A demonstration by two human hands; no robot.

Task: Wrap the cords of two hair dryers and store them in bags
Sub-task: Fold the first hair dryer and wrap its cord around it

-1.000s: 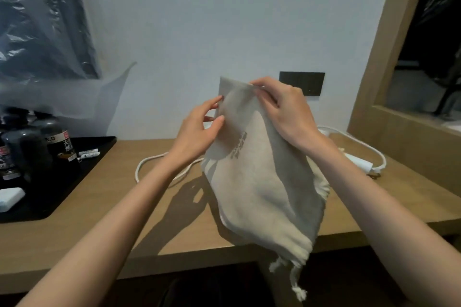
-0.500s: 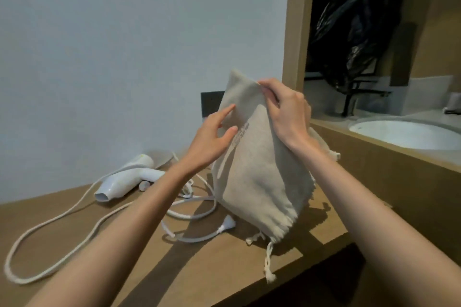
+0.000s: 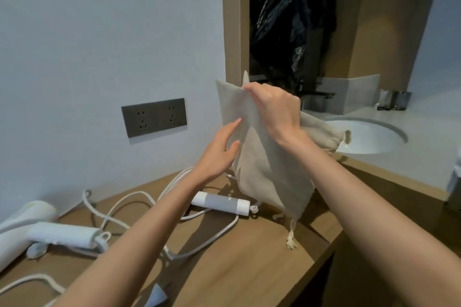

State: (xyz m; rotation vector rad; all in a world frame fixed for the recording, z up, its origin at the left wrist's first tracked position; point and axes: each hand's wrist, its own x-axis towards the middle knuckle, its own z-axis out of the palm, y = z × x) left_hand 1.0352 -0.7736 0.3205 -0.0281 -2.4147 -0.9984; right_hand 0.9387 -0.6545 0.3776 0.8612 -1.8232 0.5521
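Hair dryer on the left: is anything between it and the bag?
Loose cord and a white cylinder lie on the counter between the hair dryer and the bag, whose mouth hangs downward.

Your right hand (image 3: pixel 274 109) holds the bag (image 3: pixel 269 174) up by its top, over the bench (image 3: pixel 249 269). Your left hand (image 3: pixel 219 154) is right beside the bag, on its left. A hair dryer (image 3: pixel 220 203) lies on the bench just left of the bag's bottom. The other hair dryer (image 3: pixel 37 232) lies well left of the bag. The cords (image 3: pixel 139 197) lie between them. The sink (image 3: pixel 369 137) is behind the bag, to its right.
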